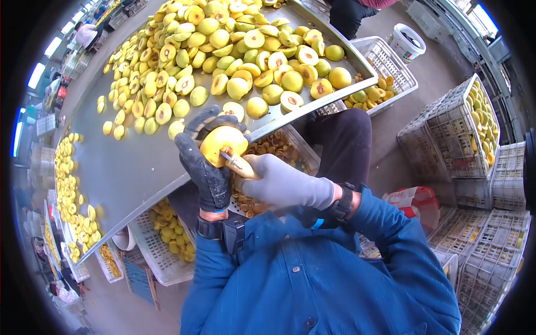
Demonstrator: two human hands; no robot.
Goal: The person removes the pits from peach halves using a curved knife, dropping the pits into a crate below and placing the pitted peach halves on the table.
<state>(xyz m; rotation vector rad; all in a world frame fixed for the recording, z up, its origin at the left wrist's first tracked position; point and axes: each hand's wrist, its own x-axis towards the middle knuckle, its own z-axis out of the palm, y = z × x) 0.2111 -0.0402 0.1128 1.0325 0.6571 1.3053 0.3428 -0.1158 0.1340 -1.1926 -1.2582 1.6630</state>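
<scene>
Clamped the right hand (282, 180) on a tool (246, 168) at four o'clock of yellow fruit (224, 139) cupped in the left hand (207, 170).

Between my left hand (209, 181) and right hand (282, 181): gap filled by one yellow fruit (222, 141) and a short tool (245, 167). Leftward: open stretch of metal table (139, 167), passable, bounded at its far left by a strip of cut fruit (67, 181). Ahead: heaped fruit halves (223, 50), blocking the table's far part. Right: raised metal rim (318, 107), crossable from above. Below my hands: one crate (306, 146), its mouth partly covered by them. Farther right: my thigh (346, 145), then a floor lane (385, 139), stopped by stacked crates (421, 142).
</scene>
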